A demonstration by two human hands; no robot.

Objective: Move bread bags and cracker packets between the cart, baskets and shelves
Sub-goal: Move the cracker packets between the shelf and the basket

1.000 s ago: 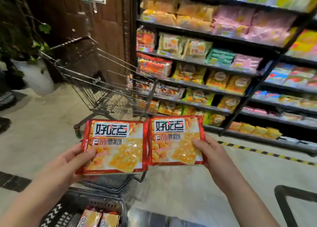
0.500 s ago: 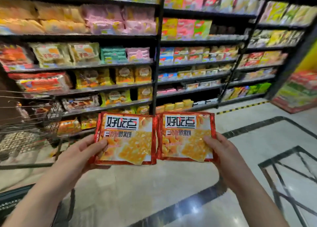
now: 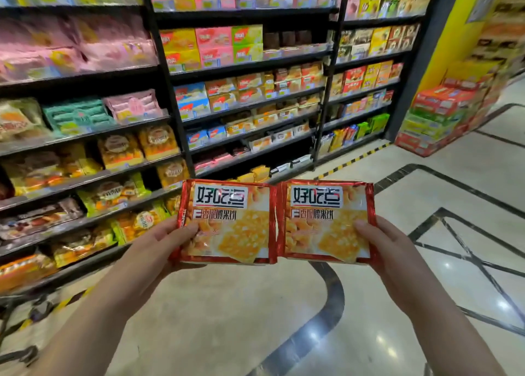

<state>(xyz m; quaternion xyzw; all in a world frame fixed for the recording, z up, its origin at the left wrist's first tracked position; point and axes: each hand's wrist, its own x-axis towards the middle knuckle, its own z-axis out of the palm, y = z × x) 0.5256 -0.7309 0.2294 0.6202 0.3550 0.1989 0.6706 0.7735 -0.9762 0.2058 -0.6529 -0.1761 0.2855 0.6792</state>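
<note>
Cracker packets: two, red-edged, side by side and touching, held up in front of me above the floor.
My left hand (image 3: 159, 242): pinching the left packet (image 3: 227, 222) at its edge.
My right hand (image 3: 389, 250): pinching the right packet (image 3: 326, 222).
Shelves (image 3: 250, 66): three black bays, stocked.
Floor (image 3: 227, 319): glossy beige tile, dark inlay lines.

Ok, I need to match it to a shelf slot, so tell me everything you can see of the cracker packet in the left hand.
The left cracker packet is a flat, glossy foil-like pouch with a crimped red border, a white label with bold black characters and pictured golden crackers. It is held upright, facing the camera. The left hand pinches its lower left edge, thumb on the front. Its right edge meets a matching packet held by the right hand.
</note>
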